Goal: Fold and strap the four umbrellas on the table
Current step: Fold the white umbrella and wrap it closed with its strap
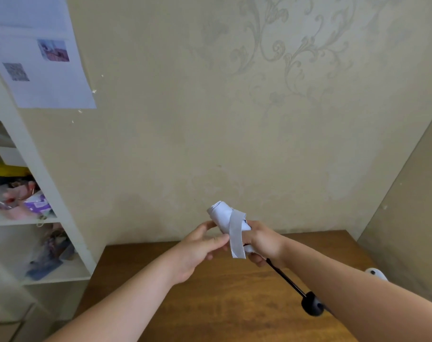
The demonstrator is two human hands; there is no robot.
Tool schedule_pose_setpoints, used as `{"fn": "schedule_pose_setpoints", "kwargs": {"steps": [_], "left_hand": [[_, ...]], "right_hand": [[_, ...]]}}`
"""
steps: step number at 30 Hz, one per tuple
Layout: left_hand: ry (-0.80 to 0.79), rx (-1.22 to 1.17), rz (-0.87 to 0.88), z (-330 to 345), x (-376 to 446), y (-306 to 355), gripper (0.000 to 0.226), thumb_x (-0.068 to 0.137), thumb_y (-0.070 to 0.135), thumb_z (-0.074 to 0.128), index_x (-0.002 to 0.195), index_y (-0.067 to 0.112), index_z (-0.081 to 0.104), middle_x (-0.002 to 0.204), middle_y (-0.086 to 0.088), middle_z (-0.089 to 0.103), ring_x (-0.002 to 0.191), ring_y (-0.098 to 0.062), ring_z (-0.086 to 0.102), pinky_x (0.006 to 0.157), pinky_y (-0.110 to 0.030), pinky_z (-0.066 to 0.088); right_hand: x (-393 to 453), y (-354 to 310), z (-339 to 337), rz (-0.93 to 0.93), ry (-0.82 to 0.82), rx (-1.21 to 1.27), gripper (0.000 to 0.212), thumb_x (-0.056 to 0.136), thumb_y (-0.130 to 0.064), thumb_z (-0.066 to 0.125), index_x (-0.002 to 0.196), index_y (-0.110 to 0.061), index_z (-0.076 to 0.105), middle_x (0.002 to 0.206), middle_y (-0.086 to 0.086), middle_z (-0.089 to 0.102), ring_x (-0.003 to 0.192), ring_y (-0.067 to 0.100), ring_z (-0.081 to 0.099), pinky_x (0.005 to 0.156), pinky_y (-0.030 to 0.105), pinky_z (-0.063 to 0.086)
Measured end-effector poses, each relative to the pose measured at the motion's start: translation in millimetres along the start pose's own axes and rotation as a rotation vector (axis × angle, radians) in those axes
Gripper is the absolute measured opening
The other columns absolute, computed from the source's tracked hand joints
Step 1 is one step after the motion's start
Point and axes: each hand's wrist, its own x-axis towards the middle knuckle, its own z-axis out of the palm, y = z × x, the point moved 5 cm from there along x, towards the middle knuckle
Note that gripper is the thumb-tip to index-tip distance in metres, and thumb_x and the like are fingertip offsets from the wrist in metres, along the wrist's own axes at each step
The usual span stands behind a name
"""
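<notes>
Wooden table (pixel 210 292) set into a corner: far edge against the patterned wall (pixel 210 119), right edge against a plain side wall (pixel 407 218), left edge open toward white shelves (pixel 49 193). Bare wood across most of the table top in view, open air above it up to the wall.

One rolled white umbrella (pixel 226 215) held above the far half of the table, clear of the wood, canopy end tilted up toward the wall. Black shaft (pixel 286 280) running down and to the right, ending in one round black handle (pixel 311 306) just above the table's right part (contact with the wood cannot be told).

Right hand (pixel 263 243) wrapped round the lower end of the rolled canopy, fingers curled about it. Left hand (pixel 200 250) beside the roll on its left, thumb and fingertips pinching the edge of one grey-white strap (pixel 236 234); strap hanging loose across the front of the roll, its free end below the hands, not fastened.

One further white object (pixel 376 274) at the table's right edge, partly hidden behind the right forearm (kind uncertain). Two bare forearms entering from the near edge of the table.

Left of the table: shelves with mixed clutter, blurred. Above the shelves, paper sheets (pixel 44 70) pinned to the wall, with two small printed pictures.
</notes>
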Motion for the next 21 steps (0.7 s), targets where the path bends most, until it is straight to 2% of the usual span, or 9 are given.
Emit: {"fn": "schedule_pose_setpoints", "kwargs": {"steps": [2,4,7,10,13,15,18,19,21], "left_hand": [[-0.018,-0.146,-0.029,5.0,-1.3,-4.6,0.062,0.087,0.055,0.079,0.138,0.024,0.06,0.096,-0.003,0.071,0.094,-0.019,0.068,0.084,-0.036,0.047],[0.018,-0.224,-0.088,10.7,0.2,-5.7,0.053,0.089,0.059,0.075,0.122,0.018,0.067,0.092,-0.001,0.066,0.088,-0.019,0.065,0.078,-0.034,0.048],[0.092,-0.034,-0.122,16.4,0.1,-5.0,0.038,0.091,0.053,0.075,0.108,0.02,0.071,0.091,0.007,0.064,0.085,-0.013,0.055,0.073,-0.028,0.043],[0.125,0.13,-0.106,12.6,4.0,-10.8,0.026,0.093,0.046,0.076,0.11,0.027,0.076,0.111,0.01,0.072,0.106,-0.014,0.056,0.091,-0.035,0.042],[0.174,-0.008,-0.097,8.8,3.9,-10.2,0.027,0.092,0.046,0.076,0.11,0.026,0.075,0.11,0.005,0.069,0.1,-0.017,0.057,0.088,-0.036,0.044],[0.165,-0.076,-0.065,11.6,5.1,-6.7,0.036,0.091,0.053,0.073,0.116,0.028,0.071,0.118,0.003,0.069,0.105,-0.019,0.061,0.085,-0.035,0.047],[0.092,0.029,-0.02,23.5,8.8,-3.4,0.041,0.091,0.053,0.075,0.124,0.033,0.062,0.126,0.006,0.069,0.119,-0.013,0.061,0.106,-0.037,0.046],[0.111,0.079,-0.018,24.5,10.4,-2.7,0.04,0.091,0.05,0.077,0.123,0.034,0.06,0.125,0.006,0.069,0.118,-0.011,0.061,0.109,-0.039,0.045],[0.175,0.098,-0.018,23.3,9.7,1.5,0.042,0.09,0.047,0.079,0.124,0.037,0.056,0.121,0.005,0.067,0.115,-0.01,0.061,0.103,-0.037,0.047]], "right_hand": [[0.8,2.0,-0.9,0.012,0.027,-0.041,0.009,0.081,-0.017,0.058,0.088,-0.018,0.063,0.07,0.007,0.044,0.051,0.02,0.03,0.051,0.028,0.021],[1.4,3.5,-3.6,0.035,0.078,-0.096,0.011,0.08,-0.019,0.061,0.092,-0.019,0.062,0.066,0.001,0.044,0.051,0.02,0.03,0.05,0.027,0.023],[2.1,4.0,-7.4,0.045,0.148,-0.111,0.01,0.08,-0.017,0.059,0.089,-0.018,0.056,0.064,0.001,0.043,0.051,0.02,0.029,0.049,0.025,0.023],[-0.4,1.7,-12.5,0.045,0.165,-0.09,0.01,0.08,-0.016,0.06,0.087,-0.018,0.053,0.061,-0.001,0.042,0.05,0.02,0.028,0.05,0.025,0.022],[-4.4,3.6,-18.0,0.052,0.187,-0.091,0.013,0.081,-0.018,0.065,0.091,-0.017,0.057,0.059,-0.002,0.045,0.048,0.019,0.03,0.049,0.024,0.024],[-6.1,5.4,-18.7,0.046,0.197,-0.094,0.013,0.082,-0.019,0.065,0.095,-0.017,0.06,0.06,-0.002,0.047,0.046,0.018,0.032,0.048,0.024,0.025],[-6.8,4.0,-17.5,0.025,0.21,-0.115,0.016,0.08,-0.018,0.063,0.096,-0.016,0.063,0.059,-0.003,0.049,0.046,0.018,0.034,0.048,0.024,0.027],[-6.5,3.1,-17.1,0.021,0.21,-0.121,0.022,0.078,-0.019,0.063,0.099,-0.014,0.065,0.059,-0.003,0.05,0.046,0.017,0.034,0.047,0.024,0.027],[-7.1,-0.2,-17.8,0.013,0.211,-0.139,0.029,0.077,-0.019,0.063,0.104,-0.01,0.064,0.06,-0.003,0.051,0.047,0.017,0.035,0.047,0.025,0.027]]}}
